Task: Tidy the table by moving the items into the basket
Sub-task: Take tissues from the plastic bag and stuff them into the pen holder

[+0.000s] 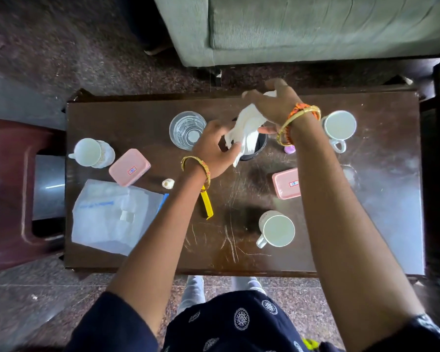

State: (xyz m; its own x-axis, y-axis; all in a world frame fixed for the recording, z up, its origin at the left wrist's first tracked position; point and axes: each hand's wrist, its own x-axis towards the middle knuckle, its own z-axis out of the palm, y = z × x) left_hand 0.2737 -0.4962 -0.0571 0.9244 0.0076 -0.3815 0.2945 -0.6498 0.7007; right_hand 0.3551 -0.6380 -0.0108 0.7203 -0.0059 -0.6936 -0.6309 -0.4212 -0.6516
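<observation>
Head view, straight down on a brown table [239, 257]. At centre, toward 12 o'clock: white cloth [247, 128] held over a small dark basket [261, 146], pinched by left hand [214, 151] at its 7 o'clock corner and gripped by right hand [274, 105] at 1 o'clock. Glass [187, 130] at 10 o'clock of the basket; mugs [339, 126] at 3, [277, 229] at 6, [89, 152] at 9. Pink boxes [129, 166] and [286, 183], plastic bag [112, 217], yellow clip [205, 203] lying apart.
</observation>
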